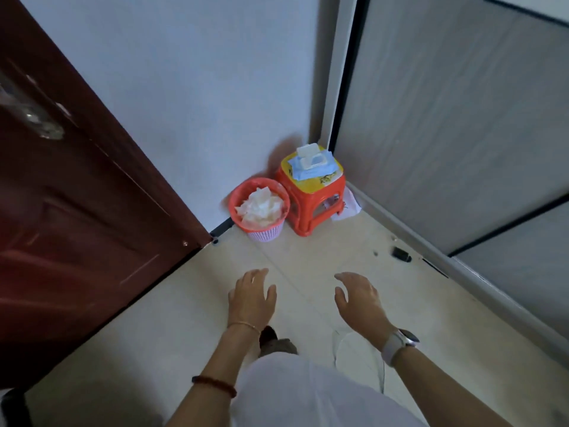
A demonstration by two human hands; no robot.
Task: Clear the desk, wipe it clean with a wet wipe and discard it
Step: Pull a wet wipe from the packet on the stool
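Observation:
A blue pack of wet wipes [311, 163] with its white lid flipped up lies on a small orange plastic stool [311, 198] in the room's corner. Left of the stool stands a small bin [259, 207] with a red liner, full of crumpled white wipes. My left hand [252, 295] and my right hand [358, 295] hover over the tiled floor, well short of the bin and stool. Both have relaxed fingers and hold nothing. The desk is out of view.
A dark red door [77, 192] stands open on the left, its lower corner close to the bin. A grey panelled wall [455, 143] runs along the right, with a small dark object [401, 254] on the floor beside it. My legs and feet show below.

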